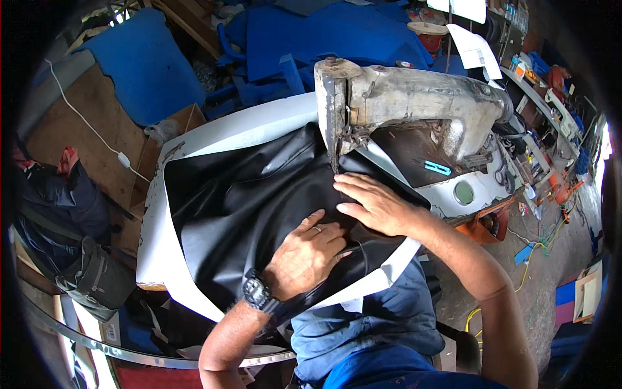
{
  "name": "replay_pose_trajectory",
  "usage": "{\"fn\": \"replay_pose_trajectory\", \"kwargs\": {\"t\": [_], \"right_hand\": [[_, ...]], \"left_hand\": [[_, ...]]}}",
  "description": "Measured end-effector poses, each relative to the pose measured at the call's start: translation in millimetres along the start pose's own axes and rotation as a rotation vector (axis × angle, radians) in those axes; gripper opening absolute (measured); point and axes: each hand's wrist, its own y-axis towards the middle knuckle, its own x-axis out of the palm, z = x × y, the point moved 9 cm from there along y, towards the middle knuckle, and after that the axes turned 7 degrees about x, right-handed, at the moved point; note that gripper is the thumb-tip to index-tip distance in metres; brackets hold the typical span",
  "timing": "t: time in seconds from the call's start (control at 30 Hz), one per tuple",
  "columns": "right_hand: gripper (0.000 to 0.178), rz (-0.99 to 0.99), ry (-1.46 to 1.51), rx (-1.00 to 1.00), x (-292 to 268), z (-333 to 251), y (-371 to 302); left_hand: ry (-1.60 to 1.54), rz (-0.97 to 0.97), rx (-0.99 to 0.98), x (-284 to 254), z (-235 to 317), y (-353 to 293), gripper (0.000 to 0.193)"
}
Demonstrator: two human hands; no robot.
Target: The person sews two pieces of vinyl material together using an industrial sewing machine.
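A large sheet of black leatherette point(220, 207) lies wrinkled over the white table, its far part under the head of a worn grey sewing machine point(414, 97). My left hand point(308, 256), with a ring and a black wristwatch point(258, 292), is closed on a fold of the leatherette near the table's front edge. My right hand point(372, 204) rests on the same sheet just in front of the needle area, open with fingers stretched out. The needle tip is hidden behind the machine's head and the hand.
A light-blue small tool point(438, 168) and a round green-topped disc point(464, 192) lie on the white sewing table point(162, 253) by the machine. Blue foam sheets point(324, 35) are piled behind. A dark bag point(97, 279) sits at left; a yellow cable point(526, 269) runs over the floor.
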Motion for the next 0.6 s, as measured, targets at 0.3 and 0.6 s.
{"fn": "replay_pose_trajectory", "kwargs": {"t": [0.3,0.6], "right_hand": [[0.053,-0.179,-0.012,-0.164,-10,-10,-29],[0.052,-0.132,0.016,-0.231,-24,-15,-36]], "left_hand": [[-0.274,-0.080,-0.136,-3,-34,-2,0.050],[-0.224,-0.201,0.043,20,-31,-15,0.052]]}}
